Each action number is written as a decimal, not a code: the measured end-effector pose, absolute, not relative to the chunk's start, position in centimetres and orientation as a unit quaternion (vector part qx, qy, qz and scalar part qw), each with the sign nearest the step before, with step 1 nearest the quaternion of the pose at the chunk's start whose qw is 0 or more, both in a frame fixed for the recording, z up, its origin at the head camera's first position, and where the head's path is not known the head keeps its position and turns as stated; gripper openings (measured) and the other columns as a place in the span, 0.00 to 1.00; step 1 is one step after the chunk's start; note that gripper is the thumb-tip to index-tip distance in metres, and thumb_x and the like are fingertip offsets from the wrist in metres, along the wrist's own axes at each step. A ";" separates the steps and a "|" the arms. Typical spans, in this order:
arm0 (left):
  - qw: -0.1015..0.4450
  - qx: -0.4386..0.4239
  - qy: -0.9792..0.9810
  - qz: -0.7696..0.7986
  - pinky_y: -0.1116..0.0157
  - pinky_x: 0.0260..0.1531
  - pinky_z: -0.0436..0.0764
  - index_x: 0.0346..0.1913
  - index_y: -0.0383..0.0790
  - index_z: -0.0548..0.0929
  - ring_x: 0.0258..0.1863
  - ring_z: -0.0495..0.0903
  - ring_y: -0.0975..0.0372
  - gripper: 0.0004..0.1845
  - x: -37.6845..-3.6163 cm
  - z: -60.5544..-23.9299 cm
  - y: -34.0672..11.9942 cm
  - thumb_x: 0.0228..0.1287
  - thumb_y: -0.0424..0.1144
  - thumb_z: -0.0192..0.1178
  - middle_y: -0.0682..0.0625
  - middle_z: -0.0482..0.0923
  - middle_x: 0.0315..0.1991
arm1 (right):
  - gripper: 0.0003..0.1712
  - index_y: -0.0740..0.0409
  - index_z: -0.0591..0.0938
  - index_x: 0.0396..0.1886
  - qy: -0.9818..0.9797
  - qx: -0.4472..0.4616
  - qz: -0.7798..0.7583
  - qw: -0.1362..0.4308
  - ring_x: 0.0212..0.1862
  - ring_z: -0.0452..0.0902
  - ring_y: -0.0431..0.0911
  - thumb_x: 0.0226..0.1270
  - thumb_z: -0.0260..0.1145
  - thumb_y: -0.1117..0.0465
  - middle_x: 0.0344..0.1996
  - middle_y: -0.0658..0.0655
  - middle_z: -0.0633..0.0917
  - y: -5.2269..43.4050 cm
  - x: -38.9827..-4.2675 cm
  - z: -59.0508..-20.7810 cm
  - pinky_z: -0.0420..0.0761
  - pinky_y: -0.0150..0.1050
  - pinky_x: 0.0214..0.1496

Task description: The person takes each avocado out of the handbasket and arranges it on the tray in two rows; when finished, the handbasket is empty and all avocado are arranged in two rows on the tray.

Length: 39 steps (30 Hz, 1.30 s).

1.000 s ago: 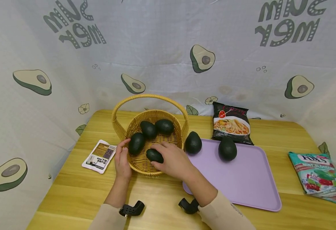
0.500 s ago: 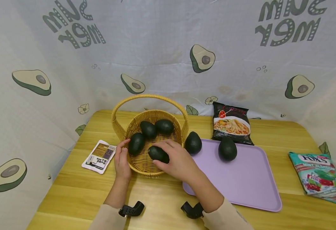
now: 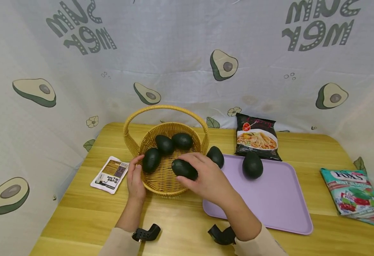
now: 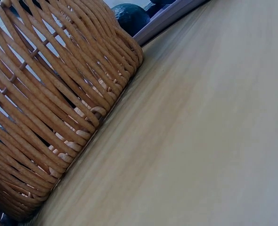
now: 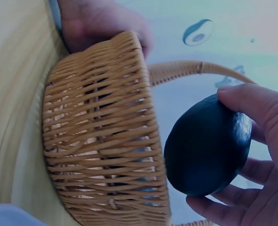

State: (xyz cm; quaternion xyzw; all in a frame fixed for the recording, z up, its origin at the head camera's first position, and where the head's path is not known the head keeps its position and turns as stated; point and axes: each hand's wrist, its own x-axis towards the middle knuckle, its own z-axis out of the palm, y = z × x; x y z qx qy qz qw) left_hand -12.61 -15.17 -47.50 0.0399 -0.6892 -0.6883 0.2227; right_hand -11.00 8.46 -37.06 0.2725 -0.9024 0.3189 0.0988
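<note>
My right hand (image 3: pixel 210 179) pinches a dark green avocado (image 3: pixel 184 169) between thumb and fingers, over the right front part of a yellow wicker basket (image 3: pixel 166 193). In the right wrist view the held avocado (image 5: pixel 207 146) is just above the basket's rim. My left hand (image 3: pixel 136 179) holds the basket's left rim, fingertips at the edge; the left wrist view shows mainly the wicker wall (image 4: pixel 59 89), not the hand. Three avocados lie inside the basket: one at left (image 3: pixel 151 160), two at the back, the left one (image 3: pixel 165 144) beside the right one (image 3: pixel 182 141).
Right of the basket lies a lilac tray (image 3: pixel 270 206), with an avocado (image 3: pixel 252 166) at its back edge and another avocado (image 3: pixel 216 156) at its back left corner. Around stand a black noodle packet (image 3: pixel 257 138), a sweets bag (image 3: pixel 356 195) and a white pouch (image 3: pixel 110 175).
My right hand has lifted the avocado from the basket's floor and moved it to the right, towards the rim. The left hand and basket have stayed in place.
</note>
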 end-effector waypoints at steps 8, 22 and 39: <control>0.223 0.038 -0.688 -0.690 0.64 0.73 0.55 0.62 0.27 0.75 0.74 0.62 0.56 0.22 -12.7 -47.7 -15.3 0.78 0.34 0.37 0.35 0.72 0.66 | 0.34 0.47 0.80 0.65 -0.908 0.249 0.323 0.092 0.62 0.80 0.48 0.59 0.78 0.48 0.60 0.50 0.83 9.7 -10.4 -36.5 0.83 0.50 0.59; 0.217 0.042 -0.687 -0.692 0.57 0.76 0.53 0.62 0.28 0.75 0.76 0.60 0.53 0.22 -12.8 -47.6 -15.3 0.77 0.34 0.37 0.36 0.72 0.66 | 0.33 0.49 0.79 0.65 -0.913 0.220 0.329 0.098 0.60 0.82 0.51 0.60 0.78 0.50 0.61 0.52 0.82 12.6 -10.1 -35.6 0.83 0.53 0.58; 0.220 0.048 -0.688 -0.689 0.67 0.72 0.56 0.62 0.28 0.76 0.73 0.63 0.58 0.22 -12.8 -47.6 -15.3 0.76 0.33 0.38 0.37 0.73 0.65 | 0.34 0.52 0.78 0.67 -0.928 0.137 0.334 0.093 0.62 0.78 0.56 0.62 0.77 0.52 0.63 0.58 0.81 17.2 -9.8 -35.7 0.81 0.58 0.56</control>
